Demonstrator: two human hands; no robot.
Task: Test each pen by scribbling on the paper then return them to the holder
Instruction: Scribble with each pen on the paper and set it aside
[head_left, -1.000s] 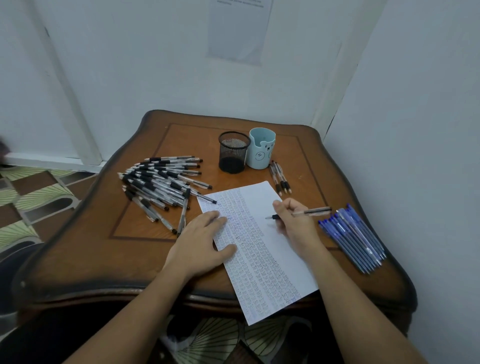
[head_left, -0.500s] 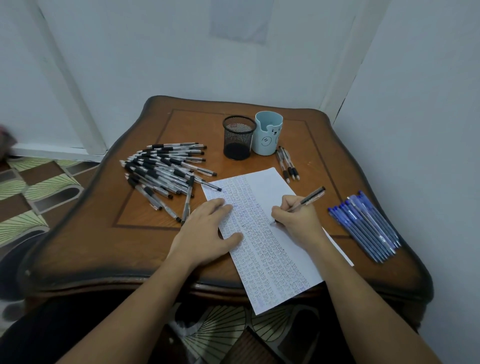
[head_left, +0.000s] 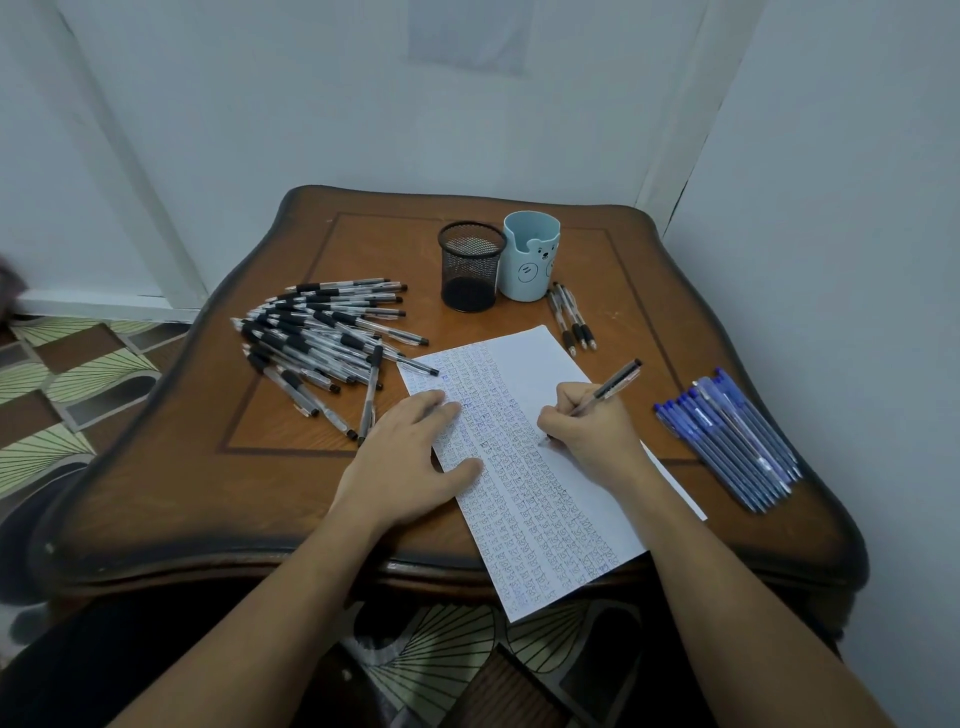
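A white paper (head_left: 540, 358) covered with rows of scribbles lies slanted on the wooden table (head_left: 208, 499). My left hand (head_left: 410, 457) lies flat on its left edge. My right hand (head_left: 592, 431) grips a black pen (head_left: 613, 384) in a writing hold, its tip down on the paper. A pile of several black pens (head_left: 322, 332) lies to the left. Three black pens (head_left: 571, 319) lie beside the holders. Several blue pens (head_left: 727, 436) lie at the right. A black mesh holder (head_left: 471, 265) and a light blue bear holder (head_left: 531, 254) stand at the back.
White walls close in behind and to the right of the table. The paper's near corner hangs over the table's front edge. A patterned floor (head_left: 62, 374) shows at the left and below the table.
My right hand turned the pen from level above the paper into a writing hold and lowered its tip onto the sheet. The left hand stayed flat on the paper.
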